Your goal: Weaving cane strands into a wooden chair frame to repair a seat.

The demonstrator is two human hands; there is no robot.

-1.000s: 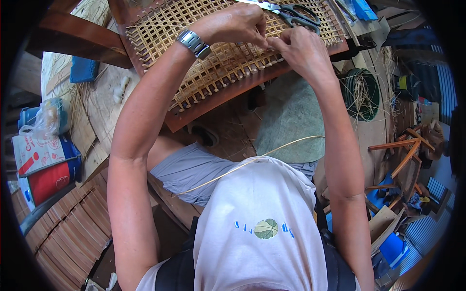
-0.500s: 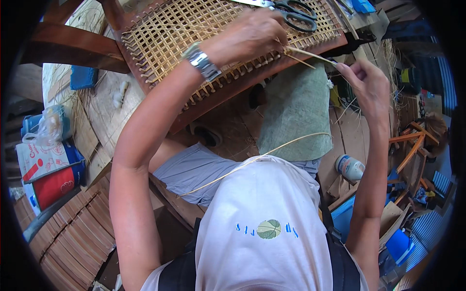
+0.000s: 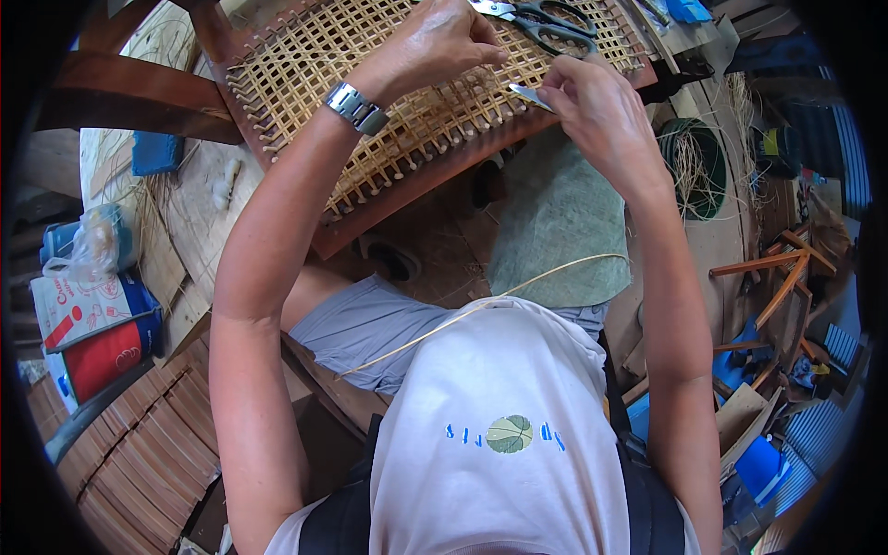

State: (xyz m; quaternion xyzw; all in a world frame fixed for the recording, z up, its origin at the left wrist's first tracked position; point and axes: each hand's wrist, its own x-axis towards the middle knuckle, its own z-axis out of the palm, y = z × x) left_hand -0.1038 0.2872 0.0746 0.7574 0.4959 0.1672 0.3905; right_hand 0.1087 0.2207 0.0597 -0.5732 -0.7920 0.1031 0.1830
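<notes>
My left hand (image 3: pixel 460 37), with a metal watch on the wrist, is curled over the woven cane seat (image 3: pixel 328 88) in its reddish wooden frame; whatever its fingers may hold is too small to make out. To its lower right, my right hand (image 3: pixel 597 116) is closed on a thin pale flat piece (image 3: pixel 527 95) angled over the seat's near edge. Black-handled scissors (image 3: pixel 560 32) lie on the cane above both hands. A loose cane strand (image 3: pixel 481 305) arches across my lap over a pale green sheet (image 3: pixel 555 222).
A blue block (image 3: pixel 155 153) and cane scraps lie on boards at the left, with blue containers, bags (image 3: pixel 92 324) and stacked wooden strips (image 3: pixel 139 435) below. At the right are a green container of loose strands (image 3: pixel 694 162) and wooden chair parts (image 3: pixel 777 277).
My right hand went out to the right drawing a strand half a second ago and is now back at the seat edge. My left hand has moved slightly up and left since then.
</notes>
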